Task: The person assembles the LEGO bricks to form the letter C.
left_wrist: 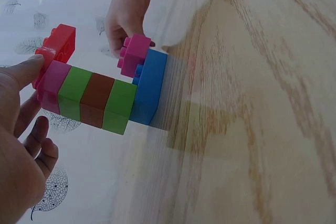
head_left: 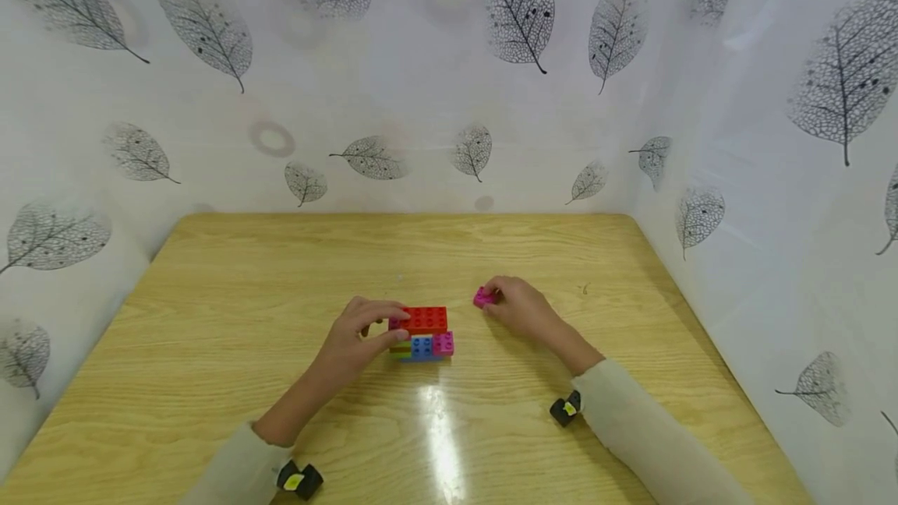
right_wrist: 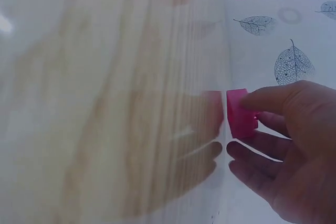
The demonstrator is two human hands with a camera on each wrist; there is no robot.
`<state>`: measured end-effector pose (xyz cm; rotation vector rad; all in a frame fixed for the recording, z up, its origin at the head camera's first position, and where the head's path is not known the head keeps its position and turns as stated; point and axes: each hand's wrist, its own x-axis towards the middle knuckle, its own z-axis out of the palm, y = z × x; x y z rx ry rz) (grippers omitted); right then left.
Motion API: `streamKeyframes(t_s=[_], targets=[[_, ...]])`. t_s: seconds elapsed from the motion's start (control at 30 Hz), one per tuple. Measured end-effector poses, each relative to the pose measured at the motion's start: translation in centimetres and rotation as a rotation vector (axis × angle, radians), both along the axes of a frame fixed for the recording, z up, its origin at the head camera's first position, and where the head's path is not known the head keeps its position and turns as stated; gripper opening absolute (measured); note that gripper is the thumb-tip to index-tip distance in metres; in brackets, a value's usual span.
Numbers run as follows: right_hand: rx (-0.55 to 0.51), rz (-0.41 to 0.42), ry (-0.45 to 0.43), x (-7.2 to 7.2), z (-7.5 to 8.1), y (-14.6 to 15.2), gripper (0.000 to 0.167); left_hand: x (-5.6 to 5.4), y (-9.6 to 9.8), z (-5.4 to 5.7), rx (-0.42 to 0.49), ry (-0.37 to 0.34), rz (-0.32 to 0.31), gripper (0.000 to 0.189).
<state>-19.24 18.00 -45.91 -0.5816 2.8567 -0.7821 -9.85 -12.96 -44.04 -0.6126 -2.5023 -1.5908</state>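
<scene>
On the table stands a stack of toy bricks. A long blue brick (left_wrist: 152,87) forms its base. A pink brick (left_wrist: 135,56) sits at one end of the base. At the other end rises a column of green (left_wrist: 118,106), brown (left_wrist: 96,99), green and pink bricks, topped by a long red brick (head_left: 426,320) that overhangs. My left hand (head_left: 356,331) grips the top of the column at the red brick's end, thumb on the near side. To the right of the stack, my right hand (head_left: 522,309) pinches a small pink brick (right_wrist: 241,113) between thumb and fingers, at the table surface.
The wooden table (head_left: 281,256) has a back edge against a white curtain (head_left: 421,84) printed with leaves, which also runs along both sides. Glare lies on the wood in front of the stack. A small black device (head_left: 300,480) sits on each wrist.
</scene>
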Motion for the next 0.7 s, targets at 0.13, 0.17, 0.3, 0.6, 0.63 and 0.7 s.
streamKeyframes(t_s=[0.13, 0.17, 0.3, 0.6, 0.63, 0.7], targets=[[-0.101, -0.004, -0.015, 0.4, 0.4, -0.2, 0.021, 0.0, -0.1, -0.1, -0.003, 0.003, 0.007, 0.022], [-0.134, 0.002, -0.016, 0.6, 0.5, -0.3, 0.021, 0.0, -0.1, -0.2, -0.006, 0.002, 0.007, 0.022], [-0.231, 0.08, 0.011, 1.4, 0.8, -0.6, 0.019, 0.1, -0.1, -0.2, -0.006, -0.005, 0.01, 0.022], [-0.368, 0.28, 0.048, 3.1, 1.6, -1.3, 0.021, 0.1, 0.2, -0.2, -0.004, 0.02, 0.022, 0.021], [-0.376, 0.297, 0.051, 3.3, 1.7, -1.4, 0.021, 0.1, 0.2, -0.2, -0.002, 0.023, 0.023, 0.021], [-0.394, 0.32, 0.058, 3.7, 1.8, -1.6, 0.023, 0.1, 0.2, -0.3, -0.004, 0.035, 0.03, 0.021]])
